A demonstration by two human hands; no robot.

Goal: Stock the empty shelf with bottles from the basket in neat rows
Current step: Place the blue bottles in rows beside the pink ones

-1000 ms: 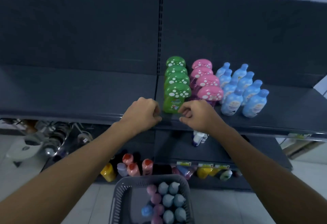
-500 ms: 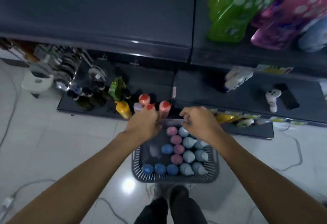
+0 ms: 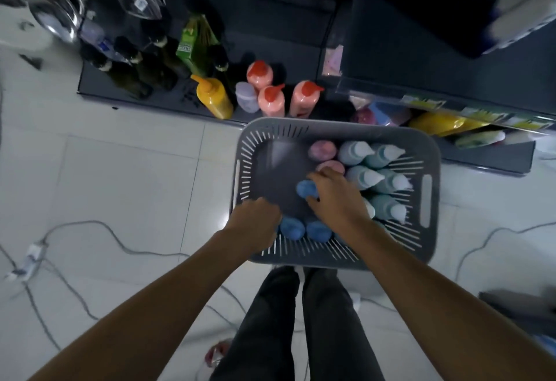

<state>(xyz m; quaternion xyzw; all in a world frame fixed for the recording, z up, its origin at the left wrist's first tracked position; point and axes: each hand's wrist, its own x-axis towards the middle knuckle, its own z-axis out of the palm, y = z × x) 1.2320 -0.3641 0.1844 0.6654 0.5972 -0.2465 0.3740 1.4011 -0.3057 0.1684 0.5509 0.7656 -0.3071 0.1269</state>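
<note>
Hands dropped into basket (image 3: 301, 123): right hand (image 3: 337, 197) pinches blue bottle (image 3: 304, 188), left hand (image 3: 255, 219) curled, grip unclear.

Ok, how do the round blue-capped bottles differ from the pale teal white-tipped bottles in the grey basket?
The round blue-capped bottles have rounded tops; the pale teal white-tipped bottles end in white points. Blue ones sit mid-basket and nearest; teal ones line the right side. The right hand grips a blue one, no teal. Both stand in the grey basket.
</note>
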